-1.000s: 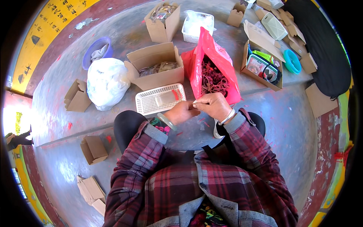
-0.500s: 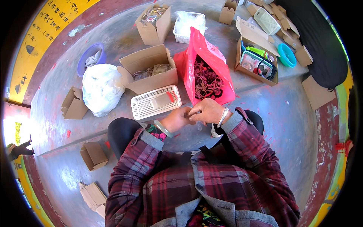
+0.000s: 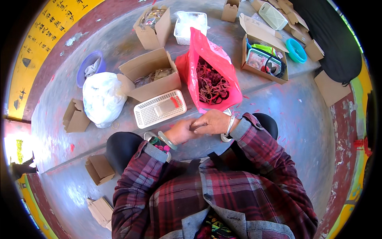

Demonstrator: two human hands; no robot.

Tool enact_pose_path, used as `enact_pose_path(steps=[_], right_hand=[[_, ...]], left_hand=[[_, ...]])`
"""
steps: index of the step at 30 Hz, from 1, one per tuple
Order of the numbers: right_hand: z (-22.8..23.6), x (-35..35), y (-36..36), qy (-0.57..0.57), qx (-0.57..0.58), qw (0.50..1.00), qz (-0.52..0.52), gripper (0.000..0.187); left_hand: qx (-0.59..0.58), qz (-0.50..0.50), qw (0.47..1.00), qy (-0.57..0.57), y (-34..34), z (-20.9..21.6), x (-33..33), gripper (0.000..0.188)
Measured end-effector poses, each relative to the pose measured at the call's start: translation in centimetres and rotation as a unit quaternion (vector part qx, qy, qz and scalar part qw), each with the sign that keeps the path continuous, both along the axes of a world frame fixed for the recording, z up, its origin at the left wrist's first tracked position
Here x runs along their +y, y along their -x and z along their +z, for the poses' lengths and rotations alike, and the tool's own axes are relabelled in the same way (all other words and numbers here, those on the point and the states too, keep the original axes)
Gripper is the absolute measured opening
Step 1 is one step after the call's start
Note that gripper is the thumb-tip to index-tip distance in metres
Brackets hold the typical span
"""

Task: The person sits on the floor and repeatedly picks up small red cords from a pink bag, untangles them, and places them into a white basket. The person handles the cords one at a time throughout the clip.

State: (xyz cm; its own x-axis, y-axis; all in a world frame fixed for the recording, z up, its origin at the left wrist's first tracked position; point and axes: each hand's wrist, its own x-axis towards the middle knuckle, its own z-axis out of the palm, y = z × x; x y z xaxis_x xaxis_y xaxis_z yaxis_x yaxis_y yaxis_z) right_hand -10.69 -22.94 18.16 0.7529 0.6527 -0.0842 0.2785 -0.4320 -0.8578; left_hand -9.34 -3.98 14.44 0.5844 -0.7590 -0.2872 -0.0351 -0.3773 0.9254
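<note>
Both hands meet in front of my knees, low over the floor. My left hand (image 3: pixel 182 131) is closed, its fingertips tucked under the other hand. Across them lies my right hand (image 3: pixel 213 122), fingers bent and pressed together. Whatever is between them, if anything, is hidden. Just beyond my right hand stands a red plastic bag (image 3: pixel 193 75), its mouth gaping, full of dark red knotted cords (image 3: pixel 211 83). A white perforated plastic basket (image 3: pixel 144 116) sits beyond my left hand, with a small pale piece and a red bit inside.
Behind the basket is an open cardboard box (image 3: pixel 159 85) of small packets. A stuffed white plastic bag (image 3: pixel 102 99) and a purple basin (image 3: pixel 82 71) stand left. Farther right are a filled carton (image 3: pixel 264 75) and a turquoise basin (image 3: pixel 296 50). A floor step edge (image 3: pixel 294 75) runs across.
My hands have drawn closer together, the right now lying more flatly over the left's fingers. The view has shifted slightly, moving the surroundings left in the picture.
</note>
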Motion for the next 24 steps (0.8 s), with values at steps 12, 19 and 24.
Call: enact_pose_path(steps=[12, 19, 24], right_hand=[[-0.2, 0.2, 0.2, 0.033, -0.052, 0.998, -0.006, 0.031], [-2.5, 1.7, 2.5, 0.014, -0.110, 0.984, -0.141, 0.022], [-1.3, 2.3, 3.6, -0.035, -0.184, 0.962, -0.199, 0.016]], left_hand=[[-0.045, 0.053, 0.997, -0.017, 0.0, -0.2, -0.4, 0.023], [-0.114, 0.049, 0.990, -0.064, -0.1, -0.9, -0.1, 0.018], [-0.057, 0.082, 0.995, -0.027, 0.1, -1.0, 0.0, 0.016]])
